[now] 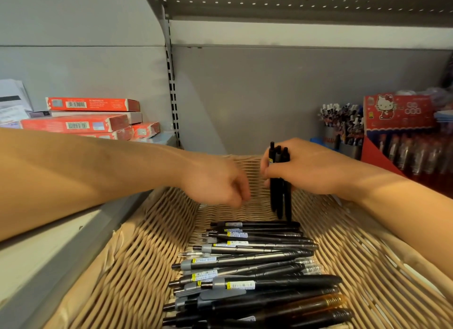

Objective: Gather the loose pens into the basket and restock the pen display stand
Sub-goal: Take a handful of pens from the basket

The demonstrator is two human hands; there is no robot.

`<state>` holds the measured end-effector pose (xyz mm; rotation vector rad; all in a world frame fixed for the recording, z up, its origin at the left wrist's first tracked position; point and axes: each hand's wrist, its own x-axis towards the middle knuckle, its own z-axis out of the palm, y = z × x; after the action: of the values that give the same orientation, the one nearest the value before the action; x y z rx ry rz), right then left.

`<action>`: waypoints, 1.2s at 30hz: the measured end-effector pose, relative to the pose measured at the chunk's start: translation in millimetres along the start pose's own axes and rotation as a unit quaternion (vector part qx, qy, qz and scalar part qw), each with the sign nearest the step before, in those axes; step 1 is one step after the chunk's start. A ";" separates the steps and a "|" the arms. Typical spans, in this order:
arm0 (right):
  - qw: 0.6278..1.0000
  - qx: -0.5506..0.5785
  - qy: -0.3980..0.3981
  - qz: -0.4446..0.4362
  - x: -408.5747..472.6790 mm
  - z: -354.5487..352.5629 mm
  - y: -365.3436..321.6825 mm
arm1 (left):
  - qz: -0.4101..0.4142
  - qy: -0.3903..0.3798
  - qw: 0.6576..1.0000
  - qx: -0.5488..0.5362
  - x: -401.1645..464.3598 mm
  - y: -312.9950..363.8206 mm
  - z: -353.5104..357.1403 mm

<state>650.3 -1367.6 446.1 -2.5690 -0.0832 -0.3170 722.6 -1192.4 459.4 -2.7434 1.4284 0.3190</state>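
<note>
A tan wicker basket (137, 250) fills the lower middle of the head view. Several black and grey pens (247, 267) lie flat in a pile on its bottom, one orange pen among them. My right hand (306, 166) is over the far end of the basket, closed around a small upright bundle of black pens (280, 196) with their tips pointing down. My left hand (218, 181) hovers to the left of that bundle, blurred, fingers curled, nothing visible in it. A red pen display stand (402, 137) with packaged pens stands at the right.
Red and white boxes (90, 117) are stacked on the shelf at the left. Cups of decorated pens (343, 127) stand at the back right. A grey shelf back wall (269, 95) and a slotted upright (172, 88) rise behind the basket.
</note>
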 end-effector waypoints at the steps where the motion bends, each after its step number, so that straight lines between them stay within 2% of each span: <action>1: 1.000 0.007 0.003 0.003 0.5 -0.9 0.5 | -0.005 -0.071 0.997 0.029 -0.1 -0.3 3.7; 3: 1.000 0.022 -0.011 0.005 -0.1 -0.8 0.6 | -0.011 -0.141 0.988 0.054 0.1 -0.8 8.0; 12: 0.997 -0.051 -0.061 -0.018 2.8 1.0 6.4 | 0.001 -0.121 0.985 0.125 -0.3 -0.9 7.7; 14: 0.996 -0.064 -0.060 -0.019 4.8 1.8 7.7 | 0.011 -0.079 0.990 0.118 -1.1 -0.1 5.1; 18: 0.996 -0.064 -0.052 -0.034 5.4 2.9 9.1 | 0.013 0.093 0.995 0.016 3.4 -0.2 -2.1; 22: 0.996 -0.071 -0.053 -0.032 3.5 1.7 6.3 | 0.012 0.211 0.967 -0.141 5.1 -4.6 -7.7; 24: 0.996 -0.071 -0.058 -0.023 2.7 1.1 4.9 | 0.018 0.249 0.953 -0.170 4.9 -5.5 -8.7; 27: 0.996 -0.062 -0.064 -0.014 1.4 0.5 3.2 | 0.035 0.272 0.941 -0.199 4.0 -3.8 -9.2; 36: 0.996 -0.062 -0.061 -0.004 -3.6 1.1 -6.2 | 0.056 0.238 0.942 -0.231 0.5 1.7 -8.9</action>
<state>646.3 -1361.7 447.5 -2.7104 -0.1220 -0.1725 723.0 -1194.8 468.2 -3.2861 1.8238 -0.0243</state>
